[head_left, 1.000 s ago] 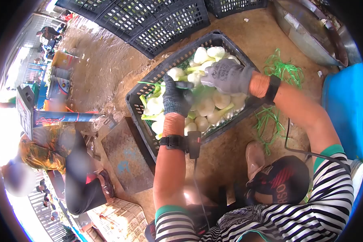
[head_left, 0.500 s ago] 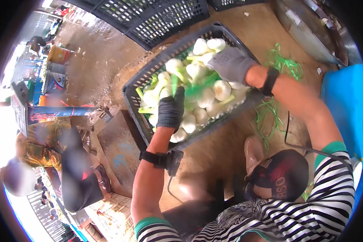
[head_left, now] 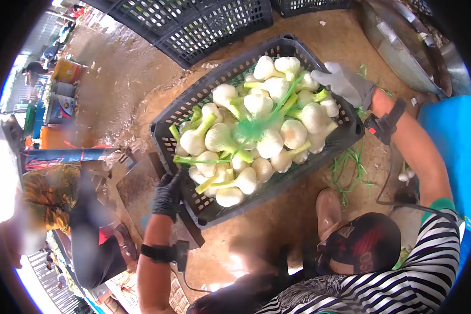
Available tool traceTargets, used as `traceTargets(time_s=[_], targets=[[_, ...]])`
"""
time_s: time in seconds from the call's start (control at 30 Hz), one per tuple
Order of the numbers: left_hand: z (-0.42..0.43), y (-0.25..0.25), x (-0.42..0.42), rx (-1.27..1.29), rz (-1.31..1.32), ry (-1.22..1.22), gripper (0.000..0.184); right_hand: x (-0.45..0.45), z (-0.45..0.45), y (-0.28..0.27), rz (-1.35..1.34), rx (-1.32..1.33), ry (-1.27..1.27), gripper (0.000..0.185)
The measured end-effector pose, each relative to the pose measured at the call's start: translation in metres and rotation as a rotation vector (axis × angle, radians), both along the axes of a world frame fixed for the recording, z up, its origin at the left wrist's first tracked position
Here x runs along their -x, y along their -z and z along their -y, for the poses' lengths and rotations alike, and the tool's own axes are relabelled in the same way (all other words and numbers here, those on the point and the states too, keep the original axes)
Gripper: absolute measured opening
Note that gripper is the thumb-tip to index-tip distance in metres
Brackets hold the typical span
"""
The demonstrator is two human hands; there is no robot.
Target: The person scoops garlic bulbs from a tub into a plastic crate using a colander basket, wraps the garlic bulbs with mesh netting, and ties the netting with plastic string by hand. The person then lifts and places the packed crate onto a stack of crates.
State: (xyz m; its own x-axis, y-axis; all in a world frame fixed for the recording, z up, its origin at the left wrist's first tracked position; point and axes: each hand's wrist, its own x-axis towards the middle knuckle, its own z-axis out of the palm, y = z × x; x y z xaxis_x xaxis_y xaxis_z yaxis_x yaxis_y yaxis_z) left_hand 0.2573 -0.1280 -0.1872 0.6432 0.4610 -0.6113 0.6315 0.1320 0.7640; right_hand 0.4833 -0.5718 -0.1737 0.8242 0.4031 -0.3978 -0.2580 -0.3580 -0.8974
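A black slatted crate on the floor is full of white bulbs with green stems, lying in green netting. Green string gathers over the middle of the bulbs. My left hand, in a dark glove, is at the crate's left end, fingers bent by the rim; whether they grip it is hidden. Over the crate's upper right corner is my right hand, in a grey glove, fingers stretched out with nothing held.
More black crates stand beyond. Green string lies right of the crate, near a blue container. A metal basin is at upper right. Another person is at left, beside a brown board.
My hands have moved apart, left hand down to the crate's left end and right hand out to its upper right corner. The bulbs and gathered green string are now uncovered.
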Motion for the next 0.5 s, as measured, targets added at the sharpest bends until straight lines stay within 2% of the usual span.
traceTargets(time_s=[0.07, 0.1, 0.17, 0.23, 0.3, 0.37, 0.5], targets=[[0.016, 0.022, -0.005, -0.187, 0.005, -0.08, 0.015, 0.001, -0.006, -0.01, 0.12, 0.117, -0.064, 0.038], [0.017, 0.029, -0.005, -0.195, 0.031, -0.076, 0.014, 0.002, -0.011, -0.01, 0.291, 0.464, -0.078, 0.034], [0.018, 0.03, 0.0, -0.214, 0.074, -0.077, 0.014, 0.003, -0.015, -0.005, 0.281, 0.441, -0.044, 0.03], [0.031, 0.024, -0.007, -0.084, 0.106, -0.205, 0.012, 0.005, -0.023, -0.004, 0.216, 0.274, 0.077, 0.026], [0.046, 0.012, -0.016, -0.014, 0.156, -0.286, 0.013, 0.001, -0.021, 0.002, 0.231, 0.363, 0.096, 0.028], [0.042, 0.015, -0.015, 0.025, 0.115, -0.291, 0.018, 0.001, -0.02, 0.005, 0.243, 0.385, 0.113, 0.027], [0.038, 0.018, -0.009, 0.124, 0.124, -0.27, 0.021, 0.0, -0.024, 0.006, 0.128, 0.228, 0.214, 0.029]])
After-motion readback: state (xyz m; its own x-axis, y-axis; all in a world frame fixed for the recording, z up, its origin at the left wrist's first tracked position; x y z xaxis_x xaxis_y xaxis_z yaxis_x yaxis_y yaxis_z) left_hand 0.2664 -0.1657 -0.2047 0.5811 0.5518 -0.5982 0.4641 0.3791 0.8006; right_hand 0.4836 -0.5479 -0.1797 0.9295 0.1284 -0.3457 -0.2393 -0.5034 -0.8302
